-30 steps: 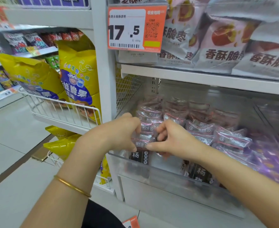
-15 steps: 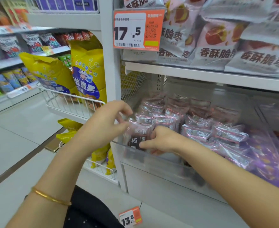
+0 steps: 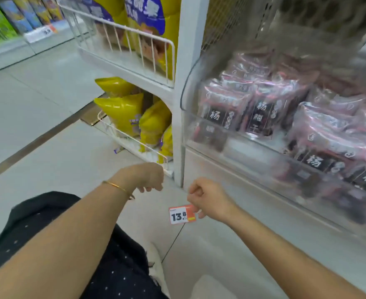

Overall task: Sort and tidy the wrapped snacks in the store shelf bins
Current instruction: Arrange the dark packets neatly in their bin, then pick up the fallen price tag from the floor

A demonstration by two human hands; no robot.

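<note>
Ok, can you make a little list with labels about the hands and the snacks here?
left hand: loosely curled, holding nothing
right hand: curled at the price tag edge; grip unclear
price tag: orange and white, reads 13.8
clear bin: pink wrapped snacks, no hand touching
wire baskets: yellow bags

so the snack wrappers [image 3: 225, 104] are shiny crinkly film, the bin [image 3: 231, 147] is clear glossy plastic, the basket [image 3: 134, 46] white-coated wire. floor tiles [image 3: 37, 93] smooth, slight sheen. price tag [image 3: 181, 214] looks like matt card, kinda blurry tho
</note>
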